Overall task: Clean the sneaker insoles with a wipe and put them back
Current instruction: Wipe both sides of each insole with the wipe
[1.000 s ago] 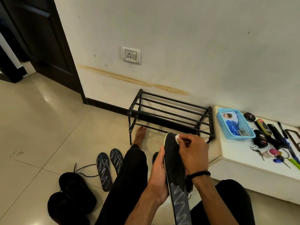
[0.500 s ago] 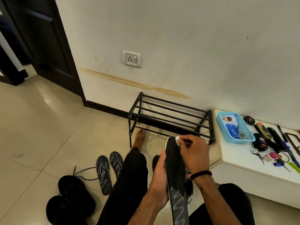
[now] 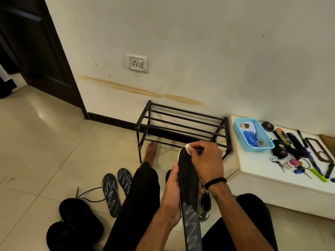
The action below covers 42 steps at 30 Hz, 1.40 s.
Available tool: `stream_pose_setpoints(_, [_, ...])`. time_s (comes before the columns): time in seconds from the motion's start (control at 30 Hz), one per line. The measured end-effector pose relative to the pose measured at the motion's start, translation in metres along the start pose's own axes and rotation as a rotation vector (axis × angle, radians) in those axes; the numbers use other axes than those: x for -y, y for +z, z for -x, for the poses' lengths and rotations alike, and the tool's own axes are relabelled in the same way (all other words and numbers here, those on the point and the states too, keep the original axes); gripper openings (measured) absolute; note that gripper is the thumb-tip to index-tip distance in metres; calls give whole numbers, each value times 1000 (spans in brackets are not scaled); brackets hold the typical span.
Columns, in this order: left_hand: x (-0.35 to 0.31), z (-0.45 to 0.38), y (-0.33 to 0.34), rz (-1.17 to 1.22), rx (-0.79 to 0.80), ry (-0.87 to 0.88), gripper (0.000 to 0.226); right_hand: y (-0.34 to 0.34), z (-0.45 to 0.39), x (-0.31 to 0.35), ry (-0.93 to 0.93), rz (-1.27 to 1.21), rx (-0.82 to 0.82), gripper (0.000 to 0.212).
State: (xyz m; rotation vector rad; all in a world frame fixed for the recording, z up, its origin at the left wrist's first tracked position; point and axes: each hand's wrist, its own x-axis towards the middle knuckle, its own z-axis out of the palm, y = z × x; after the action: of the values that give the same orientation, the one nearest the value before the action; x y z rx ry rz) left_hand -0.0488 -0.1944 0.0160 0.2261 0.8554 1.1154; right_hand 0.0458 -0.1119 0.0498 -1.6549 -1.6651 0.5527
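Three dark insoles (image 3: 188, 187) (one held up, two flat on the floor tiles), two black sneakers (image 3: 79, 221), one black rack (image 3: 181, 127), one blue basket (image 3: 252, 134), one wall socket (image 3: 136, 62).

Landmark: black metal slatted shoe rack (image 3: 183, 127), against the wall. Right, beside it: low white platform (image 3: 262, 171) bearing a blue plastic basket (image 3: 253, 135). Front-left, on the floor: two dark scribbled insoles (image 3: 117, 189); farther left, two black sneakers (image 3: 76, 225).

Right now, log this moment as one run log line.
step: wiping insole tip | left hand: holds insole | right hand: pinches wipe | two insoles on floor | sneakers empty
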Motion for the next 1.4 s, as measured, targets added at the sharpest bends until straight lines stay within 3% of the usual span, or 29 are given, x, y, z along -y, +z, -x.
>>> stream_pose_setpoints(0.3, [-4, 9, 0, 2, 21, 61, 51, 7, 28, 19, -148, 5, 77, 8])
stream_pose_setpoints(0.53, [1, 10, 2, -34, 15, 19, 60, 5, 9, -3, -10, 0, -48, 5])
stream_pose_setpoints(0.73, [2, 15, 0, -86, -20, 74, 53, 4, 67, 8, -81, -19, 73, 6])
stream_pose_setpoints(0.9, [-3, 9, -6, 111, 28, -70, 72, -7, 115, 5, -140, 29, 170, 11])
stream_pose_setpoints(1.17, [2, 7, -5, 85, 49, -61, 59, 0, 37, -11, -198, 161, 14, 10])
stream_pose_setpoints(1.27, [-1, 6, -3, 134, 91, -76, 57, 0, 10, -8, -156, 153, 8, 9])
stream_pose_setpoints(1.4, [-2, 3, -11, 158, 84, -67, 55, 6, 40, 2, -178, 145, 88, 9])
